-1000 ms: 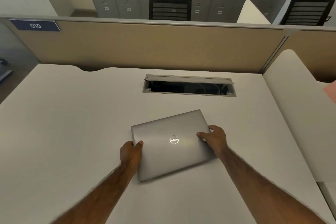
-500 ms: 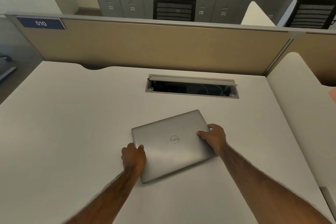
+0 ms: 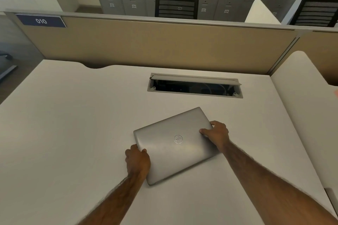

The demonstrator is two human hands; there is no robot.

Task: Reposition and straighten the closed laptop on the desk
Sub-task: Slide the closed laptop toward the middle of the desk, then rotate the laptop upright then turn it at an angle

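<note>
Looking down, we see the pale desk [image 3: 73,124] filling most of the view, backed by a tan partition [image 3: 164,45] with a blue "010" plate [image 3: 41,21]. An open cable tray [image 3: 194,86] is cut into the desk near the partition. Nearer to us than that tray lies the closed silver laptop [image 3: 175,144], flat on the desk and skewed — its far right corner is turned toward the tray. Our left hand [image 3: 137,160] is wrapped around the laptop's near left edge, thumb on the lid. Our right hand [image 3: 216,133] clasps the right edge — thumb on top, fingers curled over the side.
</note>
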